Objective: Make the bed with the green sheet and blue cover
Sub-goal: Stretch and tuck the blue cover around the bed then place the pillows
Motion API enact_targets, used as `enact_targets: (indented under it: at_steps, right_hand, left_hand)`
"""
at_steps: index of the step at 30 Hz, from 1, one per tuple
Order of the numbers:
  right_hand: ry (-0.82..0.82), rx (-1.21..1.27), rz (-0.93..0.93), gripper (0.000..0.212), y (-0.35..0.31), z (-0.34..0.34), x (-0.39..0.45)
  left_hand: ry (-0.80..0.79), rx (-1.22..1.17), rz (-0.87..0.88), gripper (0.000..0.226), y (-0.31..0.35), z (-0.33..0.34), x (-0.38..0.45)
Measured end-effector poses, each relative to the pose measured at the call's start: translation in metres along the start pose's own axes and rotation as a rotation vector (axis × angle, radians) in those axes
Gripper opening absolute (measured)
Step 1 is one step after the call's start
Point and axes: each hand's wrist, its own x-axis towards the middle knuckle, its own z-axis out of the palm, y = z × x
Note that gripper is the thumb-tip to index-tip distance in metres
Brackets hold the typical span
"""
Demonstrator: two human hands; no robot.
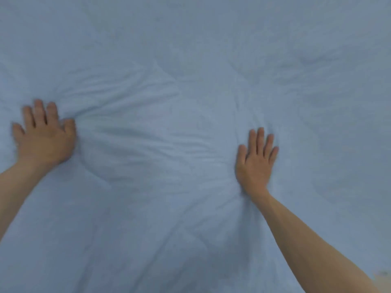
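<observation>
L hand [43,138] flat, fingers spread; R hand [256,159] flat, palm down, forearms bare.

The blue cover [201,60] was cloth, soft and matt, with no shine anywhere on it. Its weave looked fine and even, though the picture was a little blurred. The far part lay fairly smooth, with only faint dents. Between the left hand [45,136] and the right hand [255,163], which pressed flat on it with bare skin, the cloth was rumpled into shallow creases and soft folds. It dimpled under each palm, as padded fabric does.
</observation>
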Motion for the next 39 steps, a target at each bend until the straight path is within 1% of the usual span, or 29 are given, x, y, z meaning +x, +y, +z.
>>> enact_targets:
  at_steps: [2,3,4,5,6,7,8,10,13,15,17,18,21,22,23,24,25,26,28,29,30,31,32,33,35,36,37,38,39]
  right_hand:
    - [-0.022,0.026,0.264,0.067,0.099,-0.006,-0.043]
    - [-0.043,0.046,0.383,0.068,0.136,-0.007,-0.063]
    - [-0.061,0.062,0.474,0.068,0.167,-0.007,-0.082]
    - [-0.076,0.071,0.541,0.067,0.194,-0.008,-0.098]
    - [-0.088,0.079,0.604,0.065,0.217,-0.009,-0.113]
    - [-0.101,0.09,0.66,0.063,0.238,-0.011,-0.128]
    - [-0.117,0.104,0.697,0.063,0.255,-0.013,-0.141]
    - [-0.156,0.135,0.701,0.063,0.28,-0.019,-0.162]
    - [-0.163,0.214,0.603,0.059,0.304,-0.036,-0.164]
    - [-0.069,0.259,0.479,0.057,0.316,-0.055,-0.135]
    - [0.03,0.274,0.274,0.056,0.327,-0.07,-0.087]
    - [0.048,0.257,0.167,0.057,0.33,-0.071,-0.058]
    - [-0.022,0.178,-0.138,0.06,0.347,-0.065,0.023]
    - [-0.047,0.11,-0.221,0.061,0.368,-0.061,0.039]
    - [-0.063,0.049,-0.252,0.062,0.401,-0.056,0.047]
    - [-0.075,0.026,-0.212,0.063,0.444,-0.053,0.049]
    - [-0.079,0.041,-0.101,0.065,0.493,-0.052,0.042]
    - [-0.071,0.086,0.074,0.066,0.544,-0.052,0.028]
    - [-0.087,0.216,0.496,0.069,0.638,-0.059,-0.013]
    - [-0.139,0.285,0.633,0.07,0.674,-0.065,-0.033]
    - [-0.204,0.336,0.685,0.07,0.701,-0.071,-0.049]
    - [-0.269,0.367,0.665,0.07,0.72,-0.078,-0.06]
    - [-0.322,0.376,0.614,0.069,0.731,-0.085,-0.066]
    - [-0.363,0.369,0.564,0.068,0.739,-0.091,-0.069]
    - [-0.395,0.347,0.501,0.065,0.743,-0.102,-0.07]
    - [-0.393,0.341,0.472,0.063,0.742,-0.108,-0.071]
    - [-0.391,0.346,0.435,0.061,0.737,-0.113,-0.072]
    - [-0.39,0.359,0.401,0.061,0.731,-0.117,-0.073]
    - [-0.389,0.384,0.38,0.061,0.725,-0.122,-0.074]
  left_hand:
    - [-0.122,-0.026,-0.056,0.078,0.027,0.011,-0.017]
    - [-0.115,0.01,-0.045,0.074,0.053,0.019,-0.037]
    - [-0.077,0.052,0.029,0.071,0.086,0.029,-0.066]
    - [-0.002,0.065,0.151,0.068,0.127,0.041,-0.104]
    - [0.086,0.069,0.303,0.064,0.17,0.055,-0.149]
    - [0.139,0.073,0.46,0.062,0.215,0.069,-0.198]
    - [0.142,0.076,0.602,0.062,0.259,0.087,-0.245]
    - [0.07,0.058,0.83,0.061,0.337,0.125,-0.327]
    - [-0.078,0.034,1.016,0.06,0.423,0.184,-0.428]
    - [-0.175,0.065,1.084,0.061,0.452,0.216,-0.487]
    - [-0.241,0.101,1.165,0.063,0.461,0.246,-0.538]
    - [-0.269,0.125,1.205,0.065,0.463,0.258,-0.556]
    - [-0.235,0.217,1.309,0.067,0.469,0.279,-0.58]
    - [-0.247,0.246,1.334,0.065,0.472,0.281,-0.582]
    - [-0.275,0.276,1.373,0.063,0.475,0.28,-0.583]
    - [-0.305,0.307,1.438,0.062,0.48,0.278,-0.584]
    - [-0.327,0.335,1.515,0.063,0.485,0.277,-0.584]
    - [-0.35,0.362,1.592,0.063,0.492,0.274,-0.583]
    - [-0.39,0.438,1.756,0.06,0.515,0.266,-0.579]
    - [-0.405,0.461,1.836,0.056,0.531,0.261,-0.576]
    - [-0.411,0.466,1.891,0.052,0.55,0.255,-0.575]
    - [-0.4,0.457,1.889,0.052,0.572,0.249,-0.574]
    - [-0.368,0.428,1.803,0.054,0.597,0.243,-0.572]
    - [-0.318,0.367,1.619,0.056,0.624,0.239,-0.571]
    - [-0.248,0.194,1.049,0.062,0.685,0.235,-0.564]
    - [-0.242,0.109,0.758,0.065,0.717,0.236,-0.56]
    - [-0.276,0.035,0.5,0.07,0.748,0.237,-0.556]
    - [-0.328,-0.011,0.302,0.077,0.776,0.242,-0.556]
    - [-0.361,-0.012,0.182,0.085,0.802,0.25,-0.562]
